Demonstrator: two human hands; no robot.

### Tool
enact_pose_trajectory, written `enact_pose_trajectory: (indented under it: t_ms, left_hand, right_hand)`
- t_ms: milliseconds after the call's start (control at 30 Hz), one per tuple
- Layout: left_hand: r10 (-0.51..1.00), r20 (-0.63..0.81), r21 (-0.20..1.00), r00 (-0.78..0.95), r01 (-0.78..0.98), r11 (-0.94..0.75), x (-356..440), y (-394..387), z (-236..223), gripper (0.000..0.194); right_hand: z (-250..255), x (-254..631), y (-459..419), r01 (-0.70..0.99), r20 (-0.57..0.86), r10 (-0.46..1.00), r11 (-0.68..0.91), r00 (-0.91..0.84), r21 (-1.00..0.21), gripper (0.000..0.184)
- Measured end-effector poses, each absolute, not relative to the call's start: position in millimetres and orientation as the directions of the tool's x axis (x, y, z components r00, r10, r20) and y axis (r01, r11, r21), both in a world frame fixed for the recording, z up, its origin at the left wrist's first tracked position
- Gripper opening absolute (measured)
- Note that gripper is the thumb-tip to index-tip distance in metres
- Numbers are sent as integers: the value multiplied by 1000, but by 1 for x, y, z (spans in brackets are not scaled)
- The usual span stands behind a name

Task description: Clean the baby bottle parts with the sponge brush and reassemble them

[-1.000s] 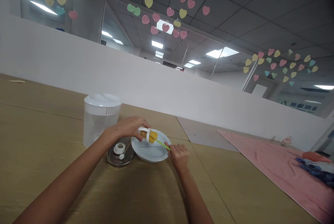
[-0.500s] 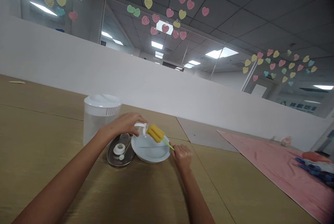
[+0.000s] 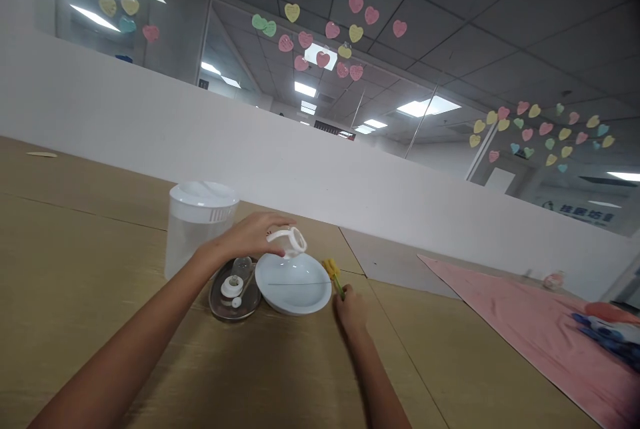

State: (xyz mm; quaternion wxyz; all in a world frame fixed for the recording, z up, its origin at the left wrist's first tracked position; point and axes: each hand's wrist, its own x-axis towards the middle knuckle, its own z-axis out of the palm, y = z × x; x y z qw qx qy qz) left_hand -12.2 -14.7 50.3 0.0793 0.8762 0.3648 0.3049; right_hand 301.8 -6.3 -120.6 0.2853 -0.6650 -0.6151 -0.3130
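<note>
My left hand (image 3: pixel 264 234) is closed round a clear baby bottle (image 3: pixel 293 242), tilted on its side with its open mouth to the right, above a white bowl (image 3: pixel 295 306). To the right of the bowl my right hand (image 3: pixel 352 307) grips the green handle of a bottle brush (image 3: pixel 332 270), whose yellow sponge head lies low near the tabletop, apart from the bottle. A thin straight line crosses the bowl; I cannot tell what it is. Left of the bowl an oval metal tray (image 3: pixel 220 309) holds a white ring-shaped collar (image 3: pixel 232 286), a clear cap (image 3: pixel 243 266) and a thin stick-like piece.
A tall white lidded container (image 3: pixel 203 222) stands behind my left forearm. At the right lies a pink cloth (image 3: pixel 500 295) with a blue and orange bundle (image 3: pixel 610 329) on it. A white wall (image 3: pixel 300 162) with glass above borders the table's back.
The sponge head has come out of the bottle's mouth. My right hand has moved the brush down and to the right, while the bottle has shifted slightly right. The view has shifted slightly.
</note>
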Motion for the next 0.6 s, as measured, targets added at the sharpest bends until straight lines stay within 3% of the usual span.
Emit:
enact_pose_trajectory:
  t_ms: [133,267,433,600]
  left_hand:
    - [683,524,530,508,433,-729,-4,-25,53,67]
    - [692,483,690,537,253,-678,4,-32,53,67]
    - [669,447,808,594,53,-587,12,-38,53,60]
    - [711,361,916,604,-89,-390,17,-40,52,49]
  right_hand:
    - [-118,291,-7,983,524,832,-164,182,-81,16]
    - [-108,282,-11,973,377,899,-181,222,-143,20]
    - [-95,275,-17,955,358,897,-184,260,-232,24]
    - [-85,270,-19,919,393,858,-197,330,-342,39]
